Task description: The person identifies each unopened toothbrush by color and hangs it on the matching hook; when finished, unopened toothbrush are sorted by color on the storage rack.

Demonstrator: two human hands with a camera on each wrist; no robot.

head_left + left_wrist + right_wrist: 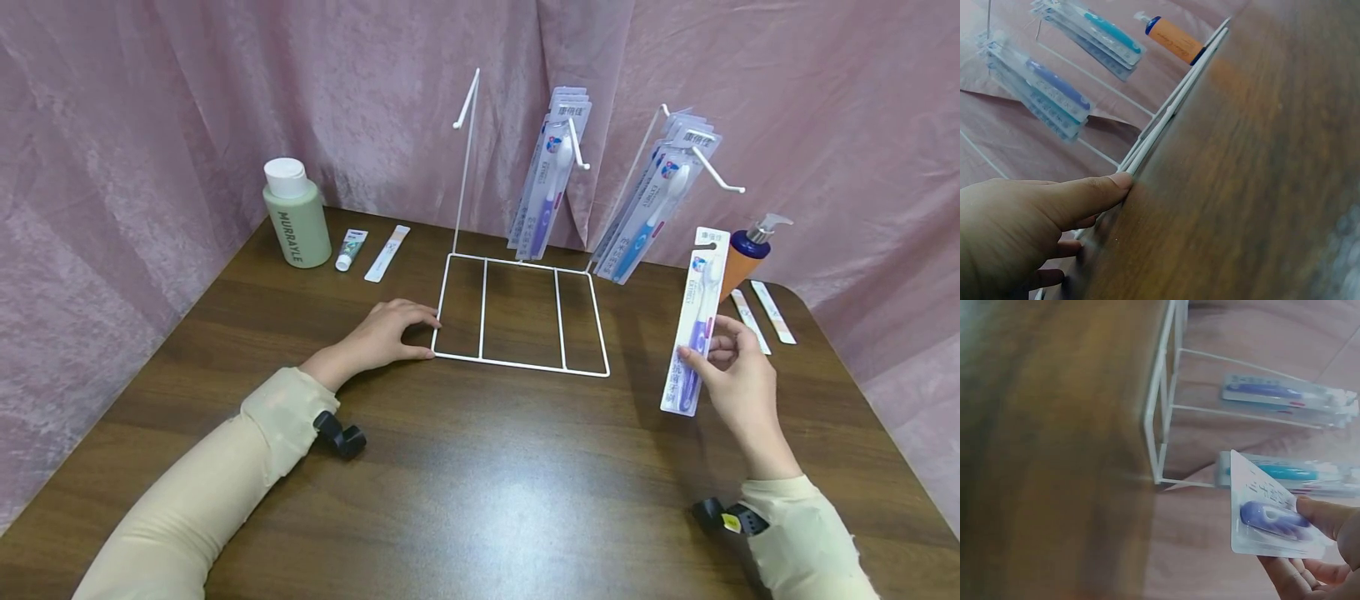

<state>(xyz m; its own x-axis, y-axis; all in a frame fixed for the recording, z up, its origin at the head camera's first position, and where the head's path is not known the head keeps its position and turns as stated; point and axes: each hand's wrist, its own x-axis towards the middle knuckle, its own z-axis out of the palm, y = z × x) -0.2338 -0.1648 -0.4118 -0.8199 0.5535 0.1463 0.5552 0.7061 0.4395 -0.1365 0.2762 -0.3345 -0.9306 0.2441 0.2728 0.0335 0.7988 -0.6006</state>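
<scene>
My right hand (738,383) pinches a packaged toothbrush (693,333) with a purple handle between thumb and fingers. The pack stands nearly upright above the table, its hang hole at the top. My left hand (386,333) touches the near left corner of a white wire display rack (521,363), thumb and fingers spread; in the left wrist view its thumb (1119,181) lies against the base wire. Purple toothbrush packs (551,187) hang on the rack's middle hook, and blue toothbrush packs (652,212) on its right hook. The left hook (467,100) is bare.
A green bottle (300,221) with a white cap, a small tube (351,250) and a narrow sachet (387,254) are at the back left. Behind the held pack stands an orange pump bottle (737,265), beside two sachets (772,312). A pink curtain (360,100) hangs behind the table.
</scene>
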